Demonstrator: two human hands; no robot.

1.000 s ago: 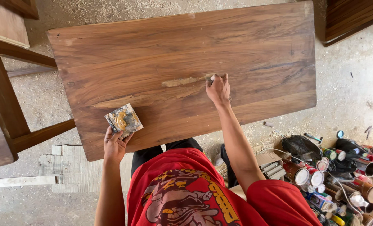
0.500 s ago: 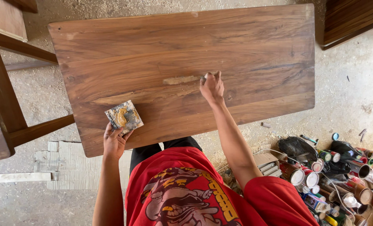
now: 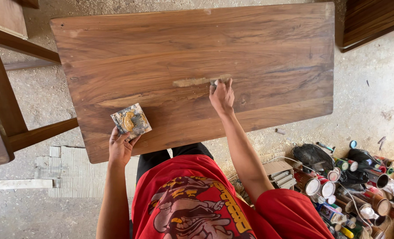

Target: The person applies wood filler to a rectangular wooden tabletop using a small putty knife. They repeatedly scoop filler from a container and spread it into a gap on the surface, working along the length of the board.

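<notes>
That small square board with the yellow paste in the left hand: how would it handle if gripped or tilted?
The square board probably stays stiff: it sits flat on the left hand's fingertips without sagging. It looks thin, so likely light. The yellow paste on top seems sticky and might smear if gripped from above.

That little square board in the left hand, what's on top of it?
A yellowish-brown blob of putty sits on the small square board, with dried smears around it. The left hand holds the board from beneath, so its underside and the fingers under it are hidden.

Single head-worn view, steeply downward, fairly near over the wooden tabletop [image 3: 192,53] and concrete floor [image 3: 374,102].
</notes>
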